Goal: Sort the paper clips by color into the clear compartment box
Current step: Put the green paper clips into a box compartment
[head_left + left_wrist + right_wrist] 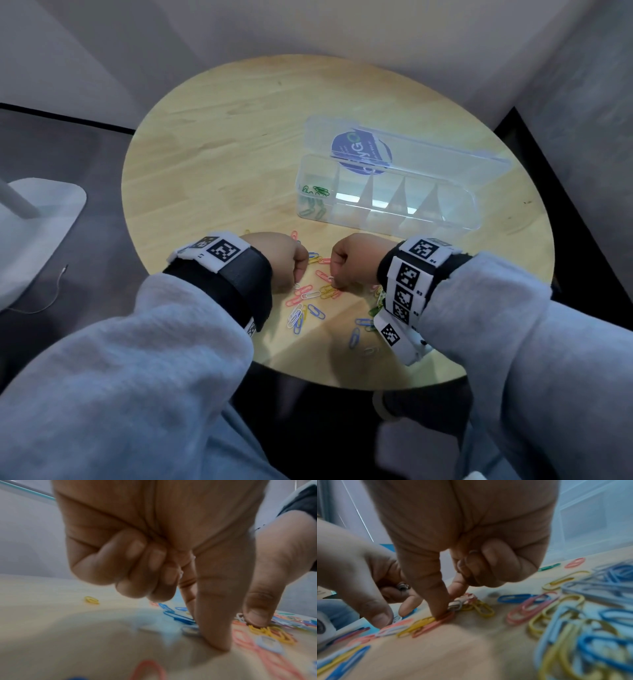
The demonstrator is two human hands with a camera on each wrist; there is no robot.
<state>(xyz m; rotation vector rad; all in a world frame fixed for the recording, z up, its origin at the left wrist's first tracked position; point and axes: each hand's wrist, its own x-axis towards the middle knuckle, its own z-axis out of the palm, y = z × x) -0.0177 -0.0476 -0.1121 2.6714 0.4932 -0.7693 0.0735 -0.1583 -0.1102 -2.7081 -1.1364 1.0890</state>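
Loose paper clips (310,301) in pink, yellow, blue, white and green lie on the round wooden table (239,137), between and under both hands. The clear compartment box (387,202) stands open at the back right, with green clips (315,192) in its leftmost compartment. My left hand (297,283) reaches thumb and forefinger down onto a white clip (190,630); its other fingers curl over more white clips (402,586). My right hand (334,281) pinches white clips (455,605) against the table between thumb and forefinger, its remaining fingers curled.
The box lid (411,150), with a blue sticker, leans back behind the compartments. A white stand base (41,212) sits on the floor to the left. Grey walls close in behind the table. Bare wood stretches left of the box.
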